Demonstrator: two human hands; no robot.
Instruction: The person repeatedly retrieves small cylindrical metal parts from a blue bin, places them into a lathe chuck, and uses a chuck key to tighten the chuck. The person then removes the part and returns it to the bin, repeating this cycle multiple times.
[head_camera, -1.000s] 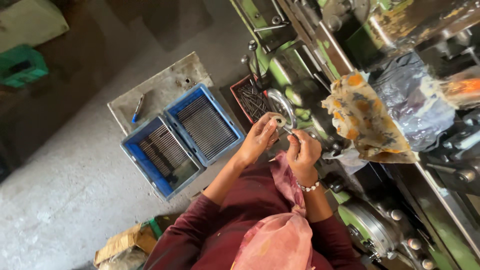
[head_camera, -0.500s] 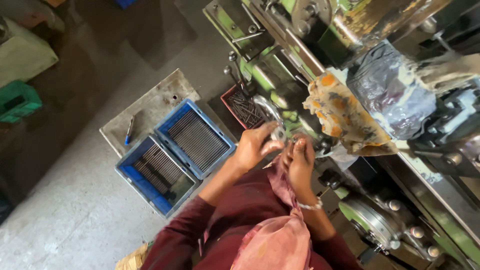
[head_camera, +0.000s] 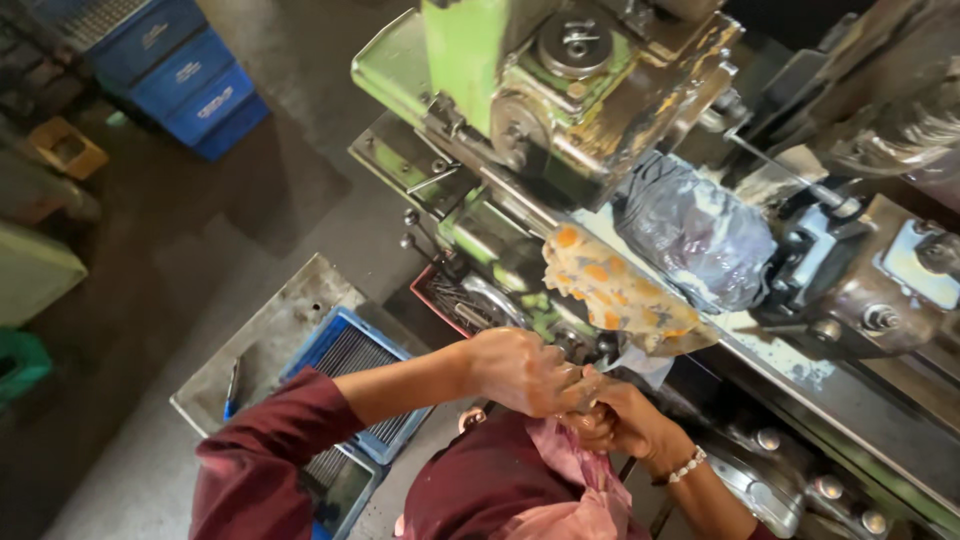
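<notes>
Hands meet low in the middle, just in front of the green machine (head_camera: 520, 110). The left hand (head_camera: 520, 372) is curled closed over the fingers of the right hand (head_camera: 615, 420), which is also curled; whether anything small sits between them cannot be told. A stained yellow cloth (head_camera: 610, 295) hangs just above them. Left of the arms, blue trays (head_camera: 345, 355) of thin metal rods rest on a grey metal plate (head_camera: 270, 335) on the floor.
</notes>
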